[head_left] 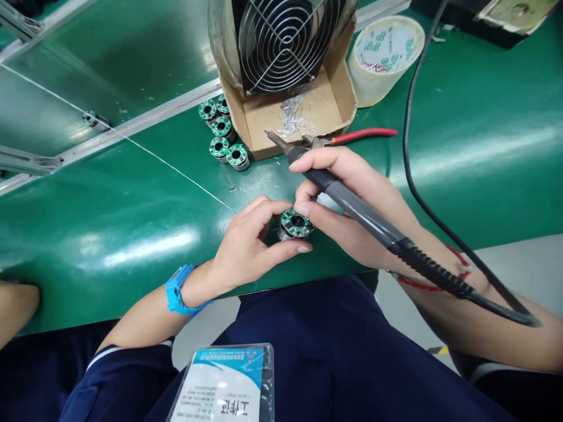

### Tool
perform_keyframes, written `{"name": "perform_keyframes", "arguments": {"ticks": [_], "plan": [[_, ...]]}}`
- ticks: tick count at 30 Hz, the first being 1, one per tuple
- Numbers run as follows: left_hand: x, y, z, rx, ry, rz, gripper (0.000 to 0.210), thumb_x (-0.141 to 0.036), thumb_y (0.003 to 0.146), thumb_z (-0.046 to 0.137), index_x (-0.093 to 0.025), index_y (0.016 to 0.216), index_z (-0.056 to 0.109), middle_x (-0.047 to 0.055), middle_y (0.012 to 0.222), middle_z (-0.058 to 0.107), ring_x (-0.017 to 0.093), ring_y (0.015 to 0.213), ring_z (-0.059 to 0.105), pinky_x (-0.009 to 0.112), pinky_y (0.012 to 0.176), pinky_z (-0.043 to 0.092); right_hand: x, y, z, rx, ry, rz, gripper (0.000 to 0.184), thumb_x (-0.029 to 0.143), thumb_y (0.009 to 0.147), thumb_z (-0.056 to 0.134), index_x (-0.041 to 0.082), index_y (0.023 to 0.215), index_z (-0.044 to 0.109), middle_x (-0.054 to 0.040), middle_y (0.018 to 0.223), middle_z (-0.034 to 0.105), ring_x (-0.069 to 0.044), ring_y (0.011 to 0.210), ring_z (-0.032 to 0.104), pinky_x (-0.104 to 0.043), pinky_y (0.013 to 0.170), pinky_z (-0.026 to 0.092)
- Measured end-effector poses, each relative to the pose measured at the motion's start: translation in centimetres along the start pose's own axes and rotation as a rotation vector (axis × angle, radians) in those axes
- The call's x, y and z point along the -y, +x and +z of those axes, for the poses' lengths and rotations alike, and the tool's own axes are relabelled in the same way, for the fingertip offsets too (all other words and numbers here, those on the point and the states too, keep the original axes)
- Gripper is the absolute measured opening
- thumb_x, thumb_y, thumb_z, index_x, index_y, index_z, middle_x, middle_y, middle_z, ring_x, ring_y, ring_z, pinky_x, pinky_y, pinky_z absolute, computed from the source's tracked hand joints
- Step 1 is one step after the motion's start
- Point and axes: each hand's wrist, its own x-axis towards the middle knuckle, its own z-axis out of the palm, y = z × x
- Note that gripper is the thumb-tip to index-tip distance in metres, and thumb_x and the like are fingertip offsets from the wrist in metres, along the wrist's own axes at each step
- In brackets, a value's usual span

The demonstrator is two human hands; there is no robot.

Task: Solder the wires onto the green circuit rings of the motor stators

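Left hand (246, 243): holds round part (289, 233)
Right hand (377, 186): grips soldering iron (354, 202)
Bench (109, 205): roomy left of box (266, 114)
Fan (285, 41): top cropped

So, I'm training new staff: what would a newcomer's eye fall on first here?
Probably the dark soldering iron, slanting across the centre in the right hand. Then the small green-topped part just lower, held by the left hand. At the top, the round wire fan guard also stands out.
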Motion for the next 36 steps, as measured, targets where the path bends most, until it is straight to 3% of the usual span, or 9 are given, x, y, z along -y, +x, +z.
{"name": "perform_keyframes", "arguments": {"ticks": [9, 13, 16, 20, 24, 31, 36], "plan": [[0.6, -0.6, 0.7, 0.003, 0.024, -0.046, 0.04, -0.051, 0.087, 0.076, -0.019, 0.108, 0.063, -0.006, 0.073, 0.048, 0.006, 0.055, 0.036, 0.02, 0.049, 0.03, -1.6, -0.5, 0.8, -0.036, -0.024, -0.125, 0.032, 0.025, 0.093, 0.059, 0.024, 0.124, 0.05, 0.0041, 0.084, 0.063, -0.008, 0.071, 0.061, -0.024, 0.071, 0.056], [1.0, -0.1, 1.0, -0.033, 0.206, -0.062, 0.024, -0.028, 0.087, 0.073, -0.017, 0.104, 0.06, -0.003, 0.079, 0.051, 0.008, 0.06, 0.038, 0.022, 0.054, 0.032, -2.5, -0.9, 1.5, -0.118, -0.188, -0.171, 0.053, 0.043, 0.09, 0.068, 0.021, 0.134, 0.047, -0.0049, 0.106, 0.067, -0.017, 0.095, 0.068, -0.036, 0.088, 0.061], [1.5, 0.1, 1.1, -0.043, 0.252, -0.068, 0.021, -0.017, 0.084, 0.068, -0.017, 0.103, 0.059, -0.003, 0.079, 0.05, 0.01, 0.064, 0.041, 0.023, 0.056, 0.033, -2.7, -0.9, 1.7, -0.11, -0.37, -0.173, 0.055, 0.053, 0.09, 0.065, 0.02, 0.131, 0.051, -0.01, 0.114, 0.069, -0.026, 0.103, 0.07, -0.047, 0.093, 0.061], [1.9, -0.2, 0.9, -0.048, 0.015, -0.107, 0.023, -0.028, 0.09, 0.07, -0.02, 0.11, 0.06, -0.004, 0.079, 0.048, 0.008, 0.062, 0.042, 0.023, 0.056, 0.035, -1.7, -1.0, 1.5, -0.103, -0.363, -0.221, 0.052, 0.048, 0.093, 0.062, 0.024, 0.136, 0.047, -0.0093, 0.126, 0.067, -0.025, 0.106, 0.07, -0.046, 0.095, 0.061], [1.8, -0.5, 0.6, -0.041, -0.178, -0.186, 0.036, -0.047, 0.09, 0.074, -0.025, 0.115, 0.062, -0.004, 0.079, 0.047, 0.007, 0.059, 0.039, 0.023, 0.053, 0.033, -0.7, -1.7, 1.2, -0.135, -0.307, -0.171, 0.048, 0.032, 0.093, 0.065, 0.031, 0.137, 0.046, -0.0034, 0.12, 0.07, -0.021, 0.105, 0.07, -0.04, 0.095, 0.06], [1.5, -0.5, 0.5, -0.019, -0.225, -0.218, 0.045, -0.06, 0.086, 0.074, -0.027, 0.115, 0.064, -0.001, 0.083, 0.053, 0.009, 0.06, 0.042, 0.024, 0.053, 0.036, -0.8, -2.6, 0.8, -0.217, -0.305, -0.197, 0.046, 0.024, 0.091, 0.065, 0.033, 0.135, 0.052, -0.0027, 0.106, 0.072, -0.021, 0.106, 0.069, -0.04, 0.094, 0.058], [1.6, -0.6, 0.5, -0.048, -0.159, -0.133, 0.039, -0.048, 0.086, 0.078, -0.025, 0.114, 0.062, -0.002, 0.087, 0.057, 0.009, 0.066, 0.048, 0.023, 0.056, 0.039, -0.7, -2.6, 0.9, -0.205, -0.248, -0.169, 0.045, 0.026, 0.092, 0.066, 0.034, 0.134, 0.051, 0.0001, 0.103, 0.071, -0.017, 0.097, 0.07, -0.034, 0.09, 0.06]]}}
